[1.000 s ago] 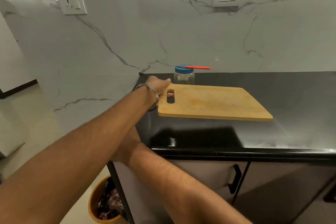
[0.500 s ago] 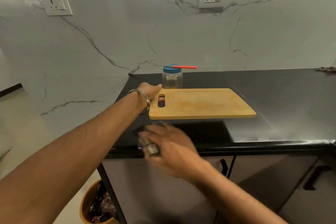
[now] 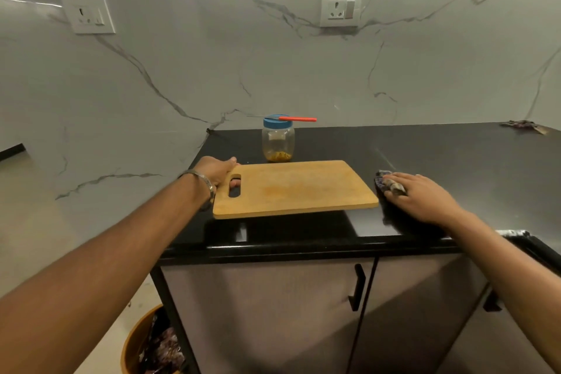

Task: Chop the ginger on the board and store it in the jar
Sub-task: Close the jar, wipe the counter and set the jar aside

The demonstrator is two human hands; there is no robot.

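Left hand [image 3: 216, 170] gripping the rectangular wooden chopping board [image 3: 296, 188] by its handle end, long axis running left-right above the black desk [image 3: 440, 155], right hand [image 3: 425, 197] flat on a dark cloth [image 3: 387, 184] just beside its right end, blue-lidded clear plastic jar [image 3: 278, 140] behind, ginger pieces inside.

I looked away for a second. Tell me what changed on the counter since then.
The right hand came up from below the counter edge, carrying a dark cloth, and now presses it flat on the black counter to the right of the cutting board. The left hand kept its grip at the board's handle slot. The jar with the red-handled knife on its lid stayed put.
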